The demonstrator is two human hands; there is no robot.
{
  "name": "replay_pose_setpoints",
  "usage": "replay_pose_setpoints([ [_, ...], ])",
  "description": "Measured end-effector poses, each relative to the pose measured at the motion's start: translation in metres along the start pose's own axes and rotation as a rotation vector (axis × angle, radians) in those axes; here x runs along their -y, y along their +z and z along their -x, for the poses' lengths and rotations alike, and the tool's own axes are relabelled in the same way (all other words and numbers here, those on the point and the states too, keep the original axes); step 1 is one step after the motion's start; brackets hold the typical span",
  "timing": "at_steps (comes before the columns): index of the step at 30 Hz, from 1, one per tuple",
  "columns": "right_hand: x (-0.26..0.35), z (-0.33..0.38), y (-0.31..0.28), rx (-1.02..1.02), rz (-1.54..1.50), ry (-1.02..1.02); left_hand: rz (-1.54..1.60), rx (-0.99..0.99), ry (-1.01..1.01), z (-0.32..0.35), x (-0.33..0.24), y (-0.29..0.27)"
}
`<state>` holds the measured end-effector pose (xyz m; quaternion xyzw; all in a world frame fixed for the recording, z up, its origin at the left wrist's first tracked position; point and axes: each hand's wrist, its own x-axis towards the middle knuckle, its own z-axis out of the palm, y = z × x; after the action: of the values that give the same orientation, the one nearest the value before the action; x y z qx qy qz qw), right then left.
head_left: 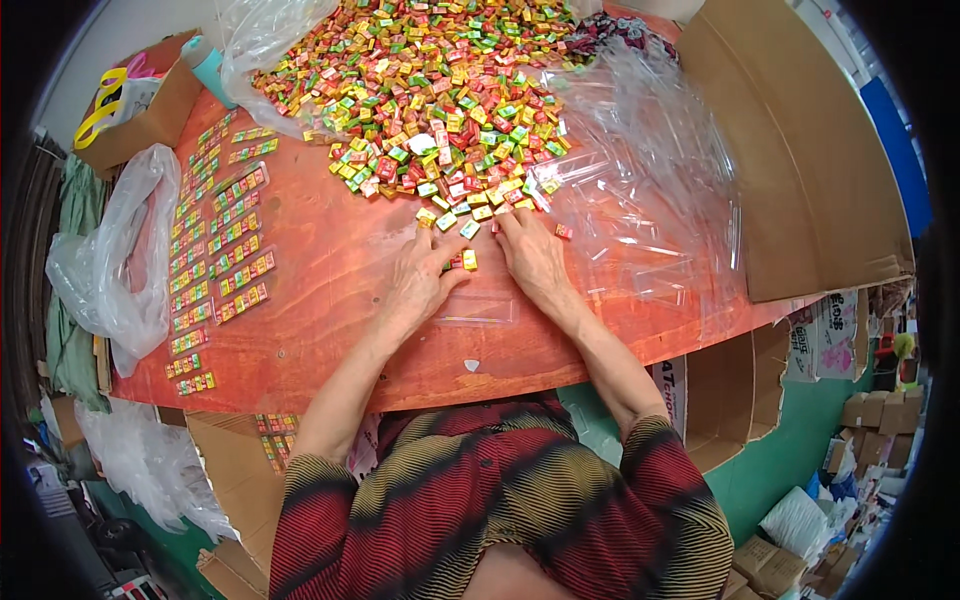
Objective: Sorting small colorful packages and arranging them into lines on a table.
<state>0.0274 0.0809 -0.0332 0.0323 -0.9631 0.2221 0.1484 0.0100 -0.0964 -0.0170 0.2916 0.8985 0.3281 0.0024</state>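
Note:
Small wrapped blocks, like candies, in red, yellow and green lie in a big heap (430, 100) at the far middle of the table. My left hand (415, 272) curls at the near edge of the heap, with a short row of blocks (464, 260) between its thumb and fingers. Its fingertips reach a yellow block (426, 217). My right hand (537, 258) is bent over the loose blocks opposite, its fingertips closed around a small red block partly hidden by them. Another red block (563, 232) lies beside that hand. A clear plastic tray (475, 312) sits nearer me, between my wrists.
Filled trays of blocks (238, 250) stand in columns at left, beside a plastic bag (140, 250). Clear empty trays (640, 190) pile up at right, before a large cardboard box (800, 160). A carton (150, 125) and a blue bottle (207, 70) stand far left.

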Motion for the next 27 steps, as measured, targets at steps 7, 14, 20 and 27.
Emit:
replay_pose_setpoints([
  [7, 0.005, 0.013, -0.009, -0.088, -0.042, -0.031, -0.077, -0.070, 0.025, -0.002, -0.006, 0.009],
  [14, 0.006, 0.016, -0.021, 0.067, -0.056, -0.004, -0.053, -0.053, 0.031, -0.002, -0.001, 0.007],
  [20, -0.014, 0.001, -0.017, 0.091, 0.073, -0.116, -0.042, -0.033, 0.022, -0.005, -0.005, 0.006],
  [27, -0.007, 0.010, -0.016, 0.226, -0.235, -0.054, -0.037, -0.062, 0.053, -0.007, 0.002, 0.012],
])
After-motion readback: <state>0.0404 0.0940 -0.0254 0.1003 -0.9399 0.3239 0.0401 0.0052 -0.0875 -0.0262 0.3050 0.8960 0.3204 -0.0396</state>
